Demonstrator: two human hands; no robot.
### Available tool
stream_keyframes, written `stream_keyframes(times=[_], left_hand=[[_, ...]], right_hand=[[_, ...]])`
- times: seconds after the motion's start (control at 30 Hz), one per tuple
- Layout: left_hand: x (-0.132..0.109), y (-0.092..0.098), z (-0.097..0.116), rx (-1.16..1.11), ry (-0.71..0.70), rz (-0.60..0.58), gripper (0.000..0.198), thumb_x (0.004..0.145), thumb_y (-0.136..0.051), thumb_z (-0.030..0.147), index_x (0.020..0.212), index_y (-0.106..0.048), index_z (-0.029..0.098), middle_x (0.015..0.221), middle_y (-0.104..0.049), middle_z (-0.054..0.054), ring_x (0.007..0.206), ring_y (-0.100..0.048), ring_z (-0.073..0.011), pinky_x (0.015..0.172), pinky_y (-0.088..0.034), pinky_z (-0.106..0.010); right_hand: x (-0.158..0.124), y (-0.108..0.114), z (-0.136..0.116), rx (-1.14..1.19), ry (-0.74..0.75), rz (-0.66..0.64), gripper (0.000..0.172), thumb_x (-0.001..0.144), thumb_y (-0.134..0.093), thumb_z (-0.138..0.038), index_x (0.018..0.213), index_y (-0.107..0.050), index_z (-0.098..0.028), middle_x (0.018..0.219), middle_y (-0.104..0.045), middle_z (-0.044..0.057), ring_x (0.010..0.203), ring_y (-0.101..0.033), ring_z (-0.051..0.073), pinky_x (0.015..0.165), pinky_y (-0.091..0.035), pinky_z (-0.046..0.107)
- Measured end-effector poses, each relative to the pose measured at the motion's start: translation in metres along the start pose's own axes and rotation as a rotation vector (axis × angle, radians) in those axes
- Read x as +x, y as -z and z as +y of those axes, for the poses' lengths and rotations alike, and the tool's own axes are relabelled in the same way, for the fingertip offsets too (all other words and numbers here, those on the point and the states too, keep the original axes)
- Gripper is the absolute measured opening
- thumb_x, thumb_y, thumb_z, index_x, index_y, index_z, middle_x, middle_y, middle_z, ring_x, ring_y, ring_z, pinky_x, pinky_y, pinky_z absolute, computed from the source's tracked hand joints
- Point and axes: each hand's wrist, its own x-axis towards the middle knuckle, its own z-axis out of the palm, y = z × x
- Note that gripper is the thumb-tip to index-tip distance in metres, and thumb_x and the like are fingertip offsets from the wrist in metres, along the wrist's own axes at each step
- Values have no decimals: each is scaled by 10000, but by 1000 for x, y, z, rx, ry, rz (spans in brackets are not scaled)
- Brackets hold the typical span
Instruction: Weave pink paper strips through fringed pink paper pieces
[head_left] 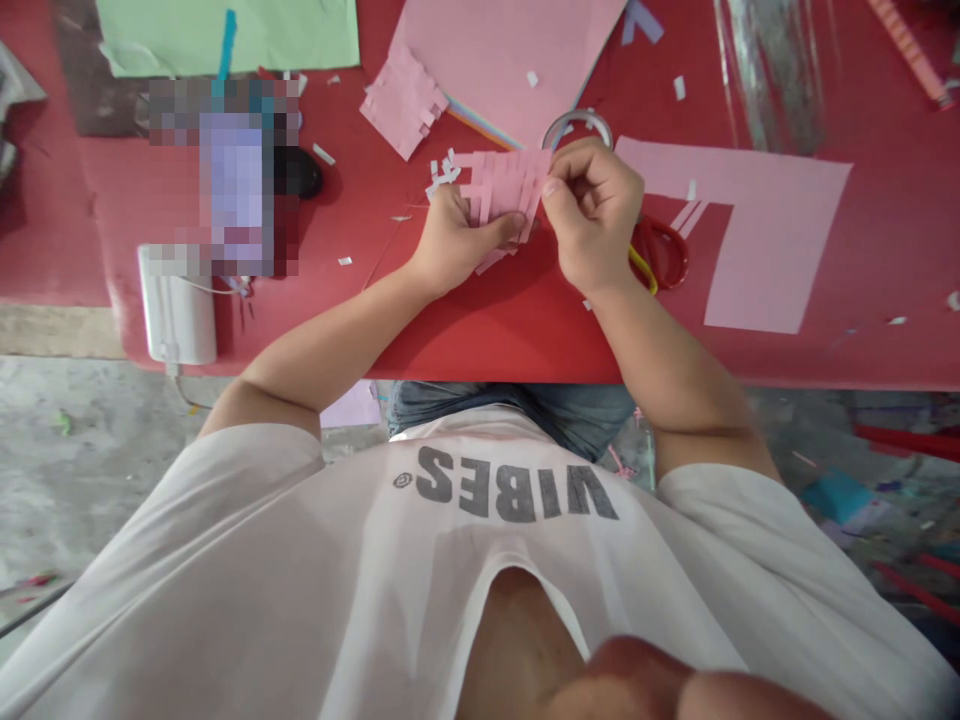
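Note:
A small pink paper piece woven from strips (pixel 501 187) is held over the red table (pixel 480 330) between both my hands. My left hand (pixel 448 240) grips its lower left side, thumb pressed on the front. My right hand (pixel 596 210) pinches its right edge between thumb and forefinger, the other fingers curled. Loose strip ends stick out at the piece's left and bottom.
Red-and-yellow scissors (pixel 660 255) lie just right of my right hand, on an L-shaped pink sheet (pixel 757 240). A tape roll (pixel 577 125), a large pink sheet (pixel 510 50), another woven pink piece (pixel 403 100), a green sheet (pixel 225 35) and a white device (pixel 176 310) surround them. Paper scraps litter the table.

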Motion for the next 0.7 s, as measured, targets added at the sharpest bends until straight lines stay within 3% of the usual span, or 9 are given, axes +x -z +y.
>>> stream_keyframes(times=[0.13,0.3,0.43,0.53,0.6,0.7], left_hand=[[-1,1,0,33,-6,-8,258,933,-793,468,882,-729,222,779,-716,-23,818,-741,-209,854,-669,-478],[0,6,0,56,-21,45,472,917,-763,625,714,-656,213,712,-635,-29,828,-750,-235,804,-647,-450],[5,10,-6,-44,-49,4,511,882,-726,747,715,-652,270,730,-688,-27,828,-732,-227,844,-649,-465],[6,8,-9,-141,-19,-68,523,850,-717,804,810,-698,283,775,-723,-17,1080,-747,-288,994,-630,-546],[5,6,-10,-198,2,-94,492,893,-670,793,862,-719,305,756,-732,-24,1313,-658,-322,1142,-554,-605],[5,6,-9,-264,12,-127,395,937,-643,732,826,-721,361,713,-744,-45,1446,-550,-319,1274,-436,-622]], right_hand=[[0,0,1,2,-16,-12,454,910,-629,-802,869,-605,-350,967,-618,27,932,-610,278,841,-562,491],[0,1,0,44,-17,-28,450,896,-648,-794,862,-612,-346,961,-611,25,896,-598,274,848,-559,492],[0,1,-1,76,-36,-26,385,885,-687,-755,849,-625,-377,951,-622,20,882,-589,276,861,-550,488],[0,1,-1,71,-63,-21,424,871,-674,-792,848,-615,-373,964,-630,22,863,-599,274,851,-562,485],[-1,0,0,78,-96,-25,479,856,-650,-841,860,-600,-364,975,-629,21,827,-611,266,825,-578,486],[-2,-1,-1,115,-149,-33,536,829,-637,-888,869,-575,-357,931,-629,17,779,-630,256,767,-601,480]])
